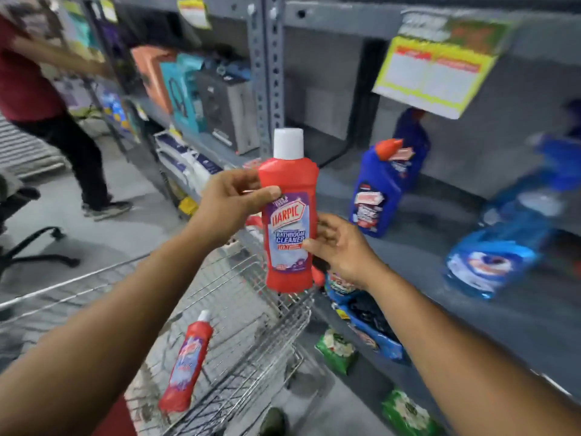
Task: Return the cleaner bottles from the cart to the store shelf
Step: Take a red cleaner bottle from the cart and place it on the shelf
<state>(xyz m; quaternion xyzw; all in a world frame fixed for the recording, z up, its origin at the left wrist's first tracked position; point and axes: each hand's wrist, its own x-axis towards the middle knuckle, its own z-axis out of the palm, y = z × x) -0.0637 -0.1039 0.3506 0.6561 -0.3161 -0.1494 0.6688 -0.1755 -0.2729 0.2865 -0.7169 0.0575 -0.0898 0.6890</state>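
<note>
Pinching the red HARPIC BATHROOM CLEANER bottle (287,215), left hand (229,199) grips high, right hand (339,247) low.

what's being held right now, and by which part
The red cleaner bottle: left hand grips its upper body, right hand pinches its lower side.

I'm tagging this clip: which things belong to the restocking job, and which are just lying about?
Job: held bottle, left hand, right hand, cart bottle, cart, shelf.
Lying about: blue bottle, blue pouch, green packets, chair.
</note>
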